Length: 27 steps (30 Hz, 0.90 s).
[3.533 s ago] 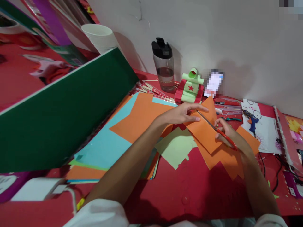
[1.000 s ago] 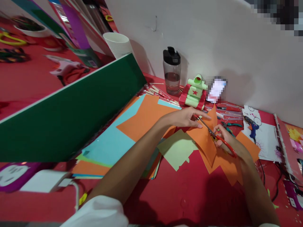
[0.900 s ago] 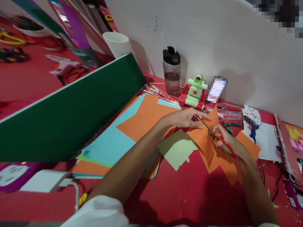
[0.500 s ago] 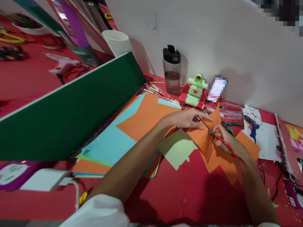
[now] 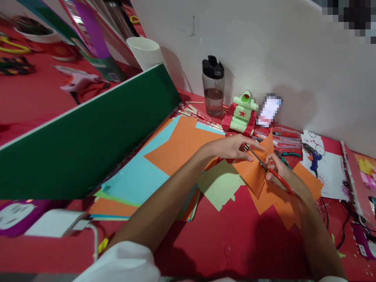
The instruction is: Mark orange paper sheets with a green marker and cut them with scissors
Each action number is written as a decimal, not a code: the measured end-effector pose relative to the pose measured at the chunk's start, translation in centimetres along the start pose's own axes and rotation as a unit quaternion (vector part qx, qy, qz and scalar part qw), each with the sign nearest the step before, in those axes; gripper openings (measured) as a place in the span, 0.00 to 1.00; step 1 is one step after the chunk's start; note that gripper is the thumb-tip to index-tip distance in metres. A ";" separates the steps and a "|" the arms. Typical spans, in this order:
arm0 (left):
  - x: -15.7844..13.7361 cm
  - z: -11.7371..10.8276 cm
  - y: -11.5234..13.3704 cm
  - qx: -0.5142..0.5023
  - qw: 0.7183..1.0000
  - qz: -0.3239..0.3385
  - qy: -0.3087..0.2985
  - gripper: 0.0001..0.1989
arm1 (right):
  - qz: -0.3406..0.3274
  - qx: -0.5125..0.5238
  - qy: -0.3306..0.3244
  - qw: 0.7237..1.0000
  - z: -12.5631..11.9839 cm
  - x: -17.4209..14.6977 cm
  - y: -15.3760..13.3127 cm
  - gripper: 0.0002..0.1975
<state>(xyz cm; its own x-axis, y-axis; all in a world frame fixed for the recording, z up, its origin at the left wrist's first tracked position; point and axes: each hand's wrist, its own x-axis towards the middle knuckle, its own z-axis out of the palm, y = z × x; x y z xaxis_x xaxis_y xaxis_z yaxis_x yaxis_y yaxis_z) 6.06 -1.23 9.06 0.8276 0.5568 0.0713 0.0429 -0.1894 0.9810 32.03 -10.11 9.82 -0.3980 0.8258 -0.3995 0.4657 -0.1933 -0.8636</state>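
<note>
My right hand [image 5: 279,170] grips red-handled scissors [image 5: 280,180]. Their blades point up and left across a sheet of orange paper [image 5: 249,172], their tips close to my left fingers. My left hand [image 5: 235,148] holds this sheet at its upper left side, thumb below and fingers stretched along the top. The sheet is bent, with one corner standing up between the hands. Beneath it lie more orange paper pieces [image 5: 282,207]. A pale green paper [image 5: 220,184] with a ragged lower edge lies just left of them.
Blue sheets [image 5: 135,180] and a large orange sheet [image 5: 182,145] lie beside a green board [image 5: 88,137]. Behind the hands stand a water bottle [image 5: 214,92], a green-and-red paper model [image 5: 242,113] and a phone [image 5: 268,109]. Pliers [image 5: 283,158] and a blue glue gun [image 5: 315,158] lie to the right.
The lower part of the held orange sheet has shifted very slightly. My right fingers have moved a little on the scissors; my left hand stays in place.
</note>
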 end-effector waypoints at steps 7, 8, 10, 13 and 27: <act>0.1 0.1 0.0 -0.007 1.000 0.010 0.007 0.20 | -0.001 0.020 0.006 1.000 -0.1 0.5 0.9 0.33; 0.1 0.1 0.0 -0.007 1.000 0.008 0.007 0.20 | -0.002 0.020 0.007 1.000 -0.1 0.5 0.9 0.33; 0.1 0.2 0.1 -0.009 1.000 0.003 0.005 0.21 | 0.000 0.020 0.011 1.000 -0.1 0.5 0.8 0.33; 0.1 0.2 0.2 -0.010 1.000 0.002 0.003 0.23 | 0.009 0.023 0.015 1.000 0.0 0.5 0.7 0.33; -2.3 -2.9 0.6 0.029 0.998 0.024 0.055 0.24 | -0.012 0.004 -0.073 0.997 -5.5 -3.7 0.5 0.37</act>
<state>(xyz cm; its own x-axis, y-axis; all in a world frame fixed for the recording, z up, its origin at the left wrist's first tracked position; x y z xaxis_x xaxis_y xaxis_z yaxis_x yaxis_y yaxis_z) 2.55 -0.25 10.00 0.7630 0.6309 0.1405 0.0403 -0.2633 0.9639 38.08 -10.34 12.54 -0.5208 0.7441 -0.4184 0.4480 -0.1789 -0.8760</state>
